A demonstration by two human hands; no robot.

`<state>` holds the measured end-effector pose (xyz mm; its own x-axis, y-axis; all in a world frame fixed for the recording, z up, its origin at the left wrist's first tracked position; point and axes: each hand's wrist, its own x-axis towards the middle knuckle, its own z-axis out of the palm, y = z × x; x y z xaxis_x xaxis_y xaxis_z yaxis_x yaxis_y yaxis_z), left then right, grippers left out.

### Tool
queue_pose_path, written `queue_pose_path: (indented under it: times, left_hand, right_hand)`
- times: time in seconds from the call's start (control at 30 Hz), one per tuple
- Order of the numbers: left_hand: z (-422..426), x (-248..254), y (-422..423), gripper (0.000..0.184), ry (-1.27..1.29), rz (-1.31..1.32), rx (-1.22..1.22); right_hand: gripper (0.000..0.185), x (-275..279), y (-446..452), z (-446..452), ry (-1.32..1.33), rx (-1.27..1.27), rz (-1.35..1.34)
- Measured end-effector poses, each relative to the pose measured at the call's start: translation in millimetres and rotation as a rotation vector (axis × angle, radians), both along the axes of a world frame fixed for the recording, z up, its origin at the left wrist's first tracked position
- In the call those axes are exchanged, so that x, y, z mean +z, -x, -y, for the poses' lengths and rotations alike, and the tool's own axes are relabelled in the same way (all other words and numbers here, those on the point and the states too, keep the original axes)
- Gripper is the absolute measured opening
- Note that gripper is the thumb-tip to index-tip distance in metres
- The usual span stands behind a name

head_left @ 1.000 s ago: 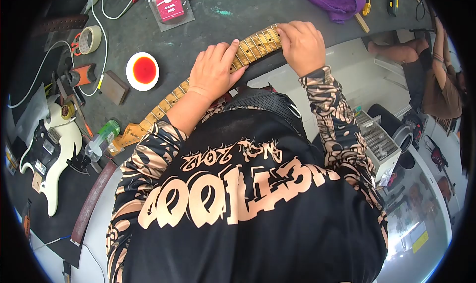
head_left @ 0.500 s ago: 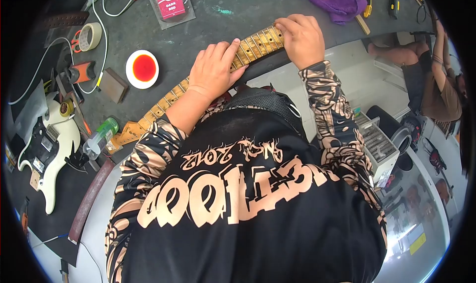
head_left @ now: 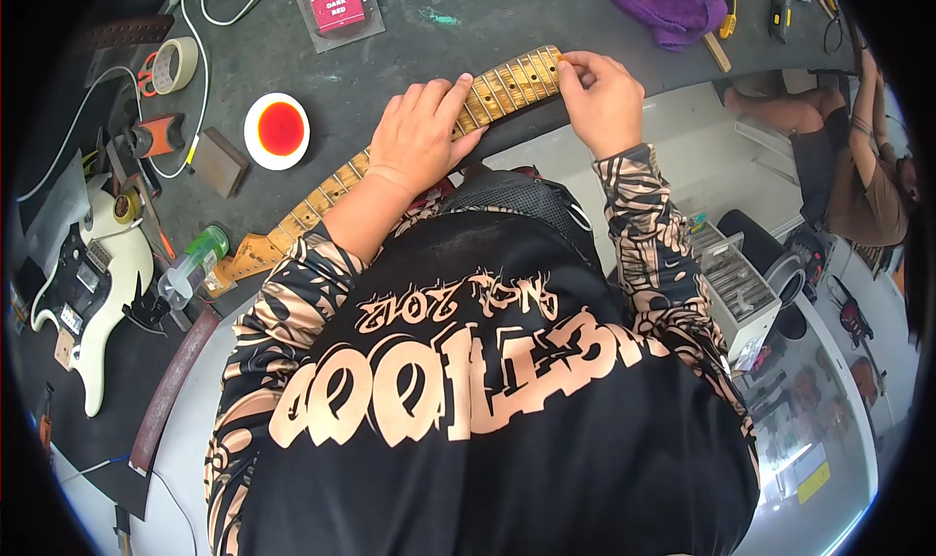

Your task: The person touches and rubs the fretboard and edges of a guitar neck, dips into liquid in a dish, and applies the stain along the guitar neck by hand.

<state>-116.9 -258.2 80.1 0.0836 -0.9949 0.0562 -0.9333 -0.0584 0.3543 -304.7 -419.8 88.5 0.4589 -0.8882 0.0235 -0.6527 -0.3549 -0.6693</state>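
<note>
The left hand (head_left: 417,132) grips the neck (head_left: 509,85) at the desk's (head_left: 419,57) near edge, the right hand (head_left: 604,100) is closed at its end, and swinging the neck could tip the dish (head_left: 251,132) of red liquid (head_left: 281,129).

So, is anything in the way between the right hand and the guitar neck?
Nothing visible. The fingers of the right hand are at the end of the guitar neck, apparently touching it. The left hand lies across the neck farther along, not between them; the white dish stands apart.
</note>
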Motion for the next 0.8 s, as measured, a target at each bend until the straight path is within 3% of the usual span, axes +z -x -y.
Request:
queue_pose_path:
  times: [0.37, 0.53, 0.67, 0.8]
  left_hand:
    - [-0.3, 1.3, -0.1, 0.067, 0.0, -0.009, 0.005]
    - [-0.2, 0.2, 0.4, 0.068, 0.001, -0.002, 0.008]
    - [-0.3, -0.7, 0.4, 0.069, -0.005, -0.002, 0.011]
    - [-1.0, -1.6, 0.7, 0.069, -0.006, -0.011, 0.021]
  right_hand:
    - [0.011, -8.3, -2.6, 7.7, 0.284, 0.212, -0.051]
    - [0.01, -2.8, 21.0, -10.2, 0.291, 0.223, -0.132]
    - [0.009, -2.4, 0.6, -4.5, 0.322, 0.235, 0.01]
    - [0.009, -8.7, -14.6, -7.8, 0.293, 0.271, -0.023]
